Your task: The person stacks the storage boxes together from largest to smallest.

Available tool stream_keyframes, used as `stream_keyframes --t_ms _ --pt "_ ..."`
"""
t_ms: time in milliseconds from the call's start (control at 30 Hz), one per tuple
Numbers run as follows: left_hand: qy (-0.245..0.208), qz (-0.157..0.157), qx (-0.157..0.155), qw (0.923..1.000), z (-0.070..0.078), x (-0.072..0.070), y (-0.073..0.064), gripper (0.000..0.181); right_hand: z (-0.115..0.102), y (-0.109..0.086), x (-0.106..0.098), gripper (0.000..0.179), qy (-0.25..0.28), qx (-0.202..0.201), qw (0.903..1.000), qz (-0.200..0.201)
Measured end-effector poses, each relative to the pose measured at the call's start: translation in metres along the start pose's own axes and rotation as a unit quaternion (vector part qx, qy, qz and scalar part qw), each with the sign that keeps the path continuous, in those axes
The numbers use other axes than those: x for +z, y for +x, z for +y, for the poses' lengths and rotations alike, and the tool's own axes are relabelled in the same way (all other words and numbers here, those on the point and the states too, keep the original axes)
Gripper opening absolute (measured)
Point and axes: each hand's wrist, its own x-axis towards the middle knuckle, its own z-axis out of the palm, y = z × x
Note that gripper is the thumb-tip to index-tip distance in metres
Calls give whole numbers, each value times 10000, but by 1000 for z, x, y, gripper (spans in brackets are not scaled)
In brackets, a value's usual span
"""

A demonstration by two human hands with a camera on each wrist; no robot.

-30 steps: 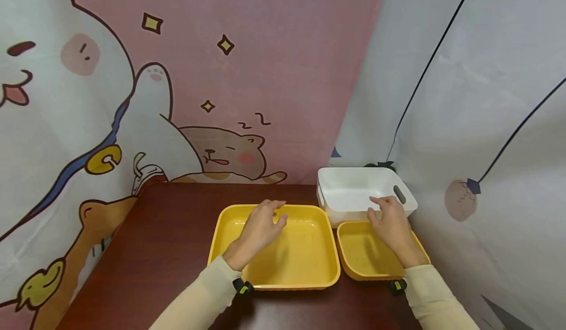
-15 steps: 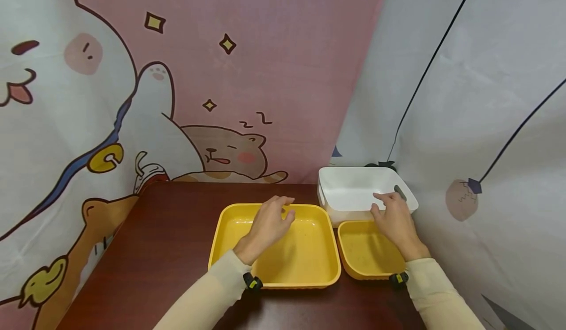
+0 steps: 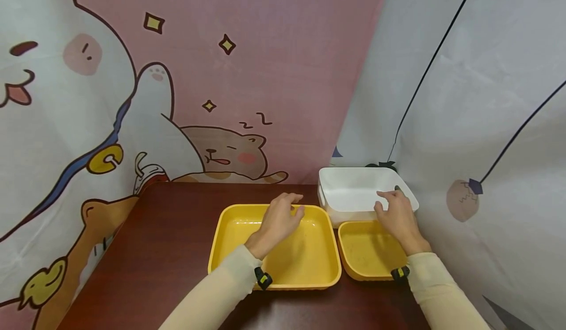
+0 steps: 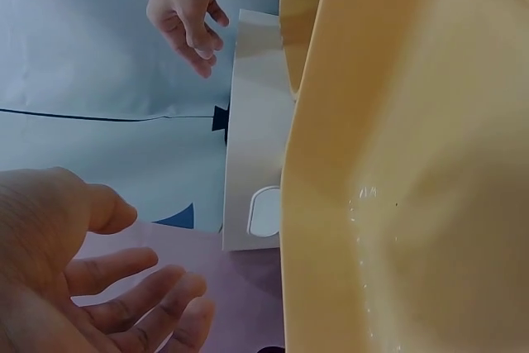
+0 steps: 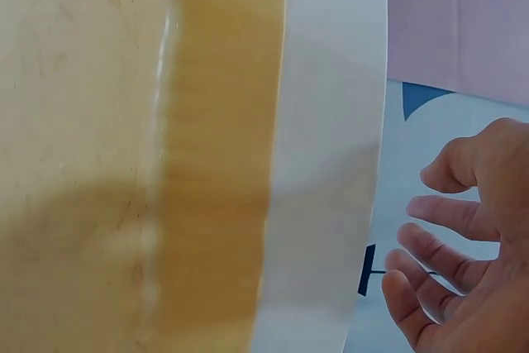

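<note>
Over the large yellow tray [image 3: 300, 266] hovers my left hand [image 3: 278, 222], its fingers loosely bent and nothing between them. My right hand [image 3: 397, 218] hangs above the smaller yellow tray [image 3: 362, 256], near the front edge of the white bin [image 3: 347, 187]. It holds nothing either. In the left wrist view the left hand [image 4: 99, 279] shows spread, relaxed fingers, apart from the large tray's wall [image 4: 322, 204]. Likewise, the right wrist view has the right hand [image 5: 463, 245] with loose fingers, clear of the white bin's side [image 5: 322, 121]. No objects show inside the trays or bin.
Both trays and the bin stand on a dark red-brown table [image 3: 177, 241]. A pink cartoon cloth [image 3: 283, 74] hangs behind it, and a pale cloth wall [image 3: 499, 99] rises close along the right side.
My left hand has drifted right and slightly away from me over the large tray. The right hand has shifted a little to the right. Trays and bin stay in place.
</note>
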Motion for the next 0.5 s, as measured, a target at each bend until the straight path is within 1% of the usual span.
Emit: stream_keyframes --t_ms 167,333,500 --pt "-26 -23 42 10000 0 7 6 39 7 5 1 42 -37 112 9999 -100" --pt "-189 -76 -91 9998 2 16 12 41 13 11 0 44 -92 222 9995 -180" --pt "-217 -119 -161 9996 3 24 18 42 20 15 2 45 -114 369 9989 -259"
